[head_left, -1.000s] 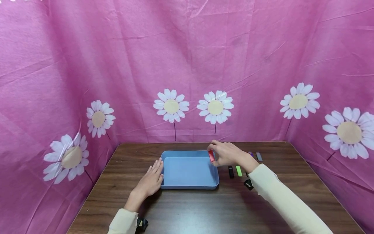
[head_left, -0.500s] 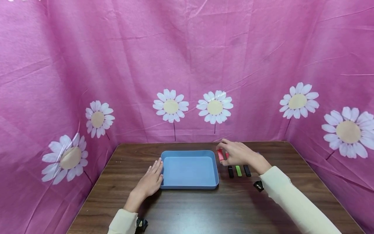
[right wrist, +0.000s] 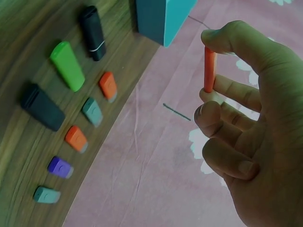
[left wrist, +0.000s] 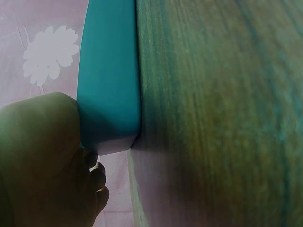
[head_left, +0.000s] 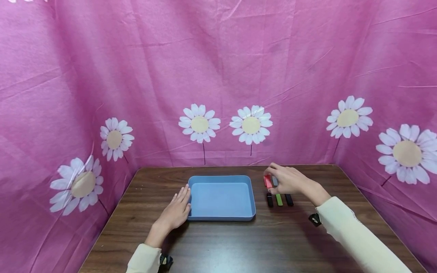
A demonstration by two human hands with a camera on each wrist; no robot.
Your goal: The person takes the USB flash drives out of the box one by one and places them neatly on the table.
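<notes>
My right hand [head_left: 288, 180] is raised over the table, right of the tray. It pinches a small red flash drive [head_left: 268, 181] between thumb and fingers; the right wrist view shows this drive [right wrist: 209, 70] upright and edge-on. Below lie a black drive [head_left: 269, 200], a green one [head_left: 279, 200] and another black one [head_left: 289, 200], with a grey one [head_left: 275, 182] behind. With straight fingers my left hand [head_left: 175, 212] rests against the left side of the blue tray [head_left: 222, 218], whose wall [left wrist: 109, 80] fills part of the left wrist view.
In the right wrist view several smaller drives lie in a row: orange [right wrist: 108, 85], grey [right wrist: 92, 111], another orange [right wrist: 76, 138], purple [right wrist: 60, 167] and another grey [right wrist: 46, 194]. A pink flowered curtain [head_left: 222, 76] surrounds the wooden table [head_left: 218, 246].
My right hand has moved right with the red drive, away from the tray's right edge to above the other drives. My left hand has stayed at the tray.
</notes>
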